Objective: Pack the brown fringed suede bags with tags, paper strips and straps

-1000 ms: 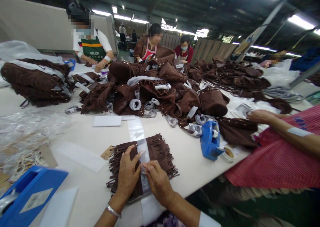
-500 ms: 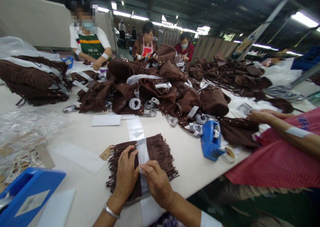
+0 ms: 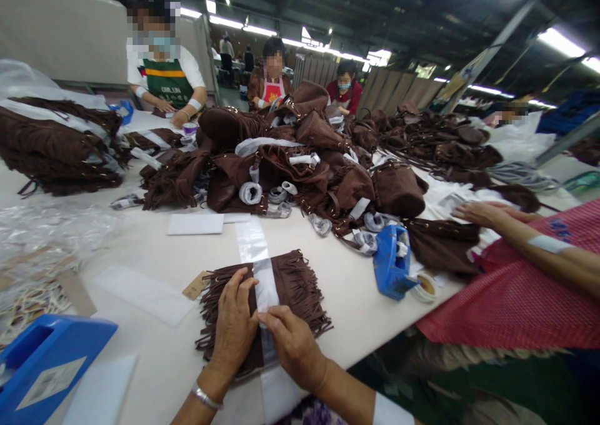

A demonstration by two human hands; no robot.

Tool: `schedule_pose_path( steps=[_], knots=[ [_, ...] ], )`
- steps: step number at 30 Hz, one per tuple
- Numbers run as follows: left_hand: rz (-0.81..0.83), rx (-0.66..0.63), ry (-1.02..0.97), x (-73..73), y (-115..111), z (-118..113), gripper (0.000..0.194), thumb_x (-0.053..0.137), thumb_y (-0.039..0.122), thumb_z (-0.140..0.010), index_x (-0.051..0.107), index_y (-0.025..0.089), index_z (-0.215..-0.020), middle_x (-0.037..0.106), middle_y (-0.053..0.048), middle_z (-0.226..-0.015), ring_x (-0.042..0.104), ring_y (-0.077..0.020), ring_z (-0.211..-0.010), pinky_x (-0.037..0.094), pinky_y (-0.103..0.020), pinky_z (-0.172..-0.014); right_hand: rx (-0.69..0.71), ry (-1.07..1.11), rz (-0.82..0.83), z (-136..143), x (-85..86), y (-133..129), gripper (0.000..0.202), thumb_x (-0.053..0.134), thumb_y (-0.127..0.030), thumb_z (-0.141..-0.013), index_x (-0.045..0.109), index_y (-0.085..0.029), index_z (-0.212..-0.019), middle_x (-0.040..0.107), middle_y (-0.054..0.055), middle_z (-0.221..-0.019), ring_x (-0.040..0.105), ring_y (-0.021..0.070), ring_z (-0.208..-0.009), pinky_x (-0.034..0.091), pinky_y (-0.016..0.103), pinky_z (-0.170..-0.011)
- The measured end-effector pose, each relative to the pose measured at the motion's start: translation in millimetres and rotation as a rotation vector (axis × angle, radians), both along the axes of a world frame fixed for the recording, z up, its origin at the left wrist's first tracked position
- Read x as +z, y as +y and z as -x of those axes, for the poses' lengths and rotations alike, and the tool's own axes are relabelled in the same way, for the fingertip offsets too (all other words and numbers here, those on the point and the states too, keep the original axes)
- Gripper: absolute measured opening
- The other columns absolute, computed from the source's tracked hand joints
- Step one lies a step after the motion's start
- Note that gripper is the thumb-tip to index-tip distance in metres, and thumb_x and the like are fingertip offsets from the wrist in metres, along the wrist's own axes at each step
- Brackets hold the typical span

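Observation:
A dark brown fringed bag (image 3: 300,284) lies flat on the pale table. Across its middle runs a translucent white plastic strip (image 3: 265,285), reaching past the bag at both ends. My left hand (image 3: 234,322) rests on the bag's left half, fingers stretched out and thumb beside the strip. With thumb and fingertips together, my right hand (image 3: 294,345) pinches the strip near the bag's middle. Its palm hides part of the lower fringe. A brown card tag (image 3: 195,285) sticks out at the bag's upper left.
Blue tape dispensers (image 3: 392,262) (image 3: 51,369) stand at right and lower left. Beyond is a heap of brown bags (image 3: 328,181). White folded sheets (image 3: 195,224) and clear plastic (image 3: 51,231) lie about. A co-worker's arm (image 3: 506,225) reaches in from the right; other people work behind.
The whole view has shifted slightly. Both hands stay on the bag and strip in nearly the same pose. At the right, the co-worker's hand has moved a little.

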State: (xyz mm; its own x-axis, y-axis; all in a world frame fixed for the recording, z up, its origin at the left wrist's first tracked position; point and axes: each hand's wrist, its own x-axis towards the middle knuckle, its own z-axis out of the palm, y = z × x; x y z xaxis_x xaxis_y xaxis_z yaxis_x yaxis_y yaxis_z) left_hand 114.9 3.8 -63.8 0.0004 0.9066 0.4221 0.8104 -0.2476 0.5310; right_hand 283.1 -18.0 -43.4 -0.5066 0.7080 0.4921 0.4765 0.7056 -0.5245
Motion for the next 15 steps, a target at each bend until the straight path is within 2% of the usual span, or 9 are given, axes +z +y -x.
schedule_pose_path(
  steps=[6, 15],
  knots=[
    [0.036, -0.040, 0.077, 4.0, -1.3, 1.7, 0.031, 0.057, 0.008, -0.080, 0.057, 0.022, -0.108, 0.039, -0.014, -0.143, 0.037, -0.0312, -0.138, 0.034, -0.055, -0.114, 0.011, -0.005, -0.024, -2.1, -5.9, 0.6, 0.041, 0.043, -0.008, -0.097, 0.050, -0.018, -0.136, 0.060, 0.012, -0.113, 0.059, 0.0202, -0.108, 0.054, 0.030, -0.094],
    [0.112, -0.099, 0.155, 2.8, -2.7, 3.0, 0.029, 0.052, 0.009, -0.084, 0.060, 0.024, -0.108, 0.041, -0.013, -0.145, 0.031, -0.0321, -0.143, 0.028, -0.059, -0.116, 0.012, -0.070, -0.001, -2.8, -12.2, 3.6, 0.037, 0.041, -0.009, -0.097, 0.051, -0.015, -0.132, 0.059, 0.012, -0.113, 0.059, 0.0200, -0.103, 0.054, 0.028, -0.092]
  ],
)
